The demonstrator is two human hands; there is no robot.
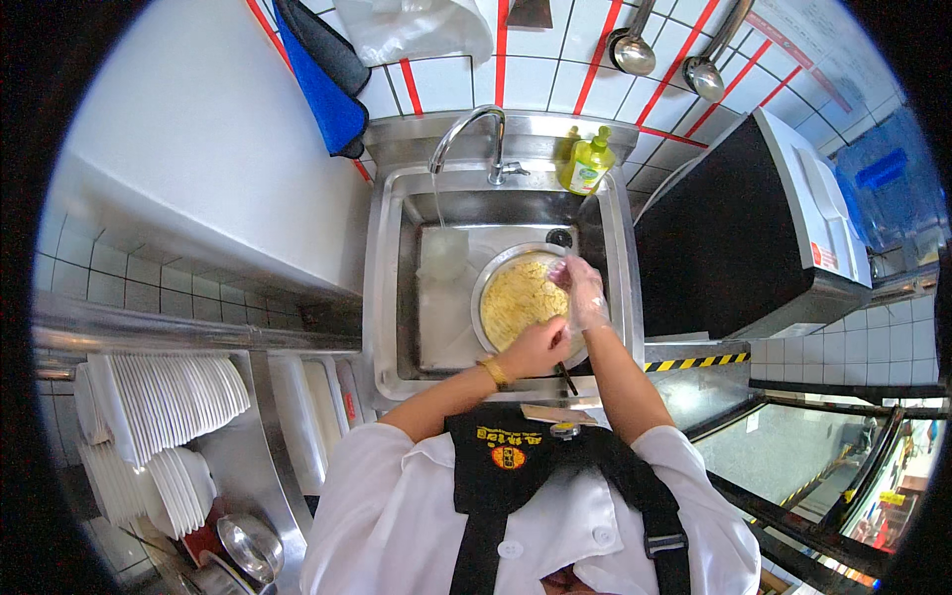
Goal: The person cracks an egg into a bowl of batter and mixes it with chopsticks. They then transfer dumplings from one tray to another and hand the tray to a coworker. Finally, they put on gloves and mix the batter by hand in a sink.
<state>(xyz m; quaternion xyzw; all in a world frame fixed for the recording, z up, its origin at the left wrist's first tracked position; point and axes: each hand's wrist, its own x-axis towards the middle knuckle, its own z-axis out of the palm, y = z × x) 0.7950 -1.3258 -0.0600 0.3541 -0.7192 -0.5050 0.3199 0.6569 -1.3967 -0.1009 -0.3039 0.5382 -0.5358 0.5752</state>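
Note:
A round metal bowl (480, 297) of pale yellow shredded food (520, 297) stands in the stainless steel sink (446, 320). My right hand (584, 294) wears a clear plastic glove and is over the bowl's right side, its fingers bent and partly blurred. My left hand (534, 349) is bare, with a gold-coloured bracelet (493, 372) at the wrist. Its curled fingers are at the glove's cuff, near the bowl's front edge, and appear to pinch it. Below them a thin dark stick-like thing (567, 379) shows; whether it is held is unclear.
Water runs from the curved faucet (476, 115) into the sink's left side. A green pump bottle (588, 162) stands at the back right corner. Beside the sink is a black and white appliance (714, 238). Stacked white dishes (171, 401) sit at left; ladles (632, 52) hang above.

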